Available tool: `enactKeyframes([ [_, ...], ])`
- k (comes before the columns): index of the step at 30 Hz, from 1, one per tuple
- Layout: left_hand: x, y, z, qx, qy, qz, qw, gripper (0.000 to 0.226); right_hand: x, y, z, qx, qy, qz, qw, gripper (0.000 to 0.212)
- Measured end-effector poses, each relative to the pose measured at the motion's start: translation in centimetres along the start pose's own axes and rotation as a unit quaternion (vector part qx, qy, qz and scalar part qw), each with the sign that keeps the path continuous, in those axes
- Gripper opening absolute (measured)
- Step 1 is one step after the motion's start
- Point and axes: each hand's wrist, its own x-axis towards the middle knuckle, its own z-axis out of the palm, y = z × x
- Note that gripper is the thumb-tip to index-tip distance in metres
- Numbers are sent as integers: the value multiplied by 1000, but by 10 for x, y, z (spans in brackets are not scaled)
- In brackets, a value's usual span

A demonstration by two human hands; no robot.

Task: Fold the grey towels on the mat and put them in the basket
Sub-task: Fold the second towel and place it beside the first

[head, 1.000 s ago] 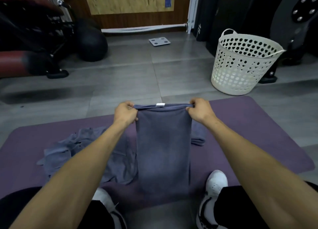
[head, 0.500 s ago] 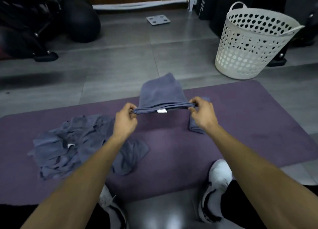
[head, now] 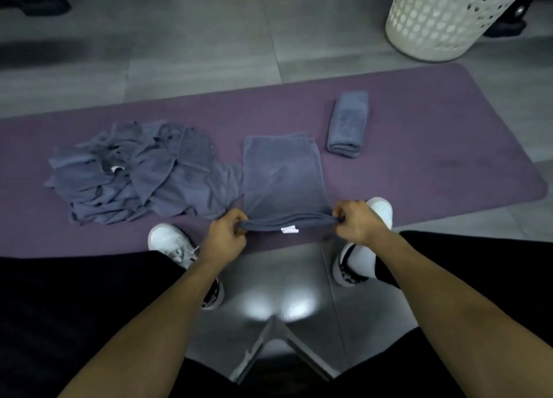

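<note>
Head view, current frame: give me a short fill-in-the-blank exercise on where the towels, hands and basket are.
1. Both hands, left hand and right hand, pinch the near edge of a half-folded towel that bears a small ____ tag.
2. The folded towel lies on the ____ mat.
3. The crumpled towel pile lies to the ____ of the half-folded towel.
4. The white basket stands on the ____, off the mat.

Missing words: white; purple; left; floor
</note>
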Motion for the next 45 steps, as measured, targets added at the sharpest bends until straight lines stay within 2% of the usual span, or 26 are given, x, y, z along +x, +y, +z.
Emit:
enactKeyframes([
  [5, -10, -8, 0, 22, -40, -26, 999, 26, -7, -5, 12, -44, -59, -13, 997, 15],
  [8, -16, -15, 3, 73, -121, -58, 988, 25, -8, -4, 25, -73, -116, -15, 990, 19],
  [11, -13, -18, 6, 91, -140, -106, 980, 36, 0, -5, 30, -64, -165, 9, 984, 22],
  [13, -2, -17, 7, 77, -112, -117, 984, 38, 12, -4, 26, -36, -134, 27, 990, 18],
  [16, 31, -13, 9, 50, -96, -105, 989, 33, 40, 0, 13, 58, -50, 78, 994, 12],
  [21, 107, -12, 19, 38, -75, -99, 992, 30, 107, 8, -5, 172, 28, 148, 974, 13],
  [28, 217, -42, 49, 70, -76, -70, 992, 29, 225, 19, 9, 253, 31, 183, 950, 13],
  [32, 241, -58, 62, 81, -60, -61, 993, 43, 267, 10, 23, 242, 46, 176, 953, 30],
  [33, 244, -63, 65, 77, -58, -70, 993, 45, 274, 8, 24, 236, 50, 175, 955, 34],
  [37, 251, -76, 72, 90, -70, -75, 991, 47, 289, 15, 26, 188, 36, 175, 966, 19],
  [40, 251, -77, 74, 103, -72, -71, 990, 50, 289, 25, 28, 190, 68, 195, 960, 17],
  [43, 247, -70, 76, 130, -80, -82, 985, 53, 284, 31, 34, 211, 75, 222, 949, 20],
  [45, 242, -64, 77, 139, -80, -81, 984, 56, 280, 31, 37, 247, 75, 234, 937, 30],
])
